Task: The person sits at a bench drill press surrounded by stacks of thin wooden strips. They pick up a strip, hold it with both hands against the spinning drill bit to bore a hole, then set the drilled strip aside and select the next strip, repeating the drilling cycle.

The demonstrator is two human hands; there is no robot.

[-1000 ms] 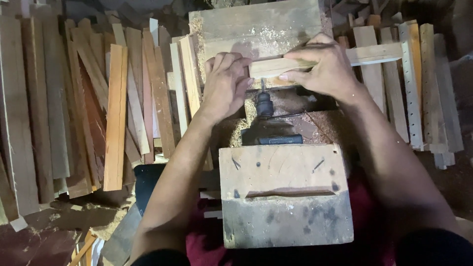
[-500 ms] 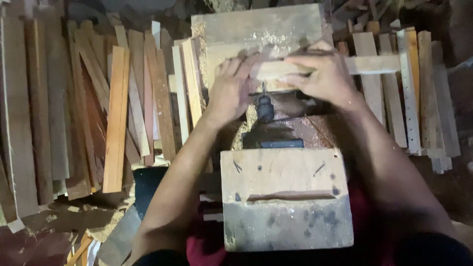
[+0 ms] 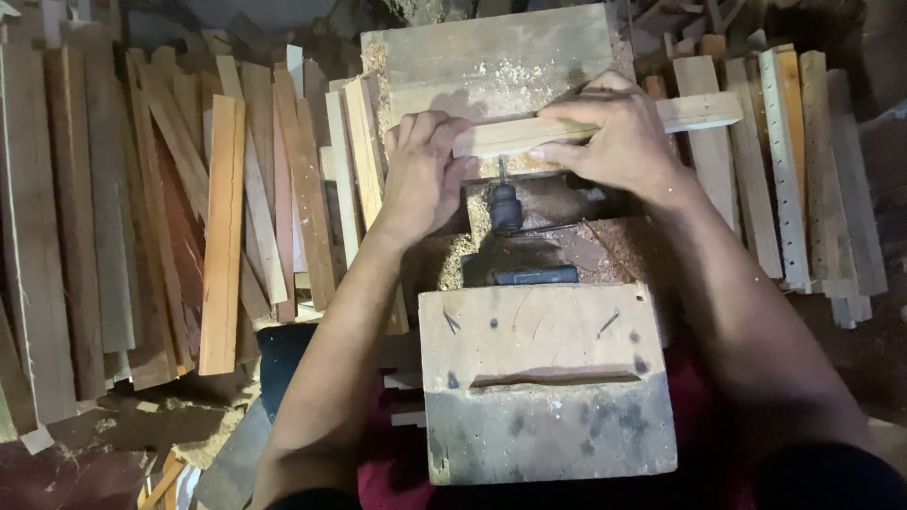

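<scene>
Nearest to me sits the wooden box (image 3: pixel 543 378), a blocky housing with a dark, stained front face and a shallow slot cut across its top. I place everything else from it.

Just beyond the box's far edge I see the dark drill chuck (image 3: pixel 505 206), its thin bit pointing away from the box toward the wooden strip (image 3: pixel 694 111). Sawdust lies heaped around the chuck.

Beyond the chuck, the strip lies crosswise, running from above the box out to its right, slightly tilted. It rests against a sawdust-strewn backing board (image 3: pixel 491 52) that stands farther from the box again.

My left hand (image 3: pixel 422 175) is beyond the box's left corner, fingers curled down together over the strip's left end, pressing on it. My right hand (image 3: pixel 609 132) is beyond the box's right half, clamped on the strip with the thumb underneath and the fingers over the top. The bit meets the strip between the two hands; I cannot tell whether it has entered the wood.

Left of the box lies a wide pile of loose slats (image 3: pixel 170 208), laid roughly parallel. Right of the box and farther off, more slats (image 3: pixel 803 161) lie side by side, one pale with a row of small holes.
</scene>
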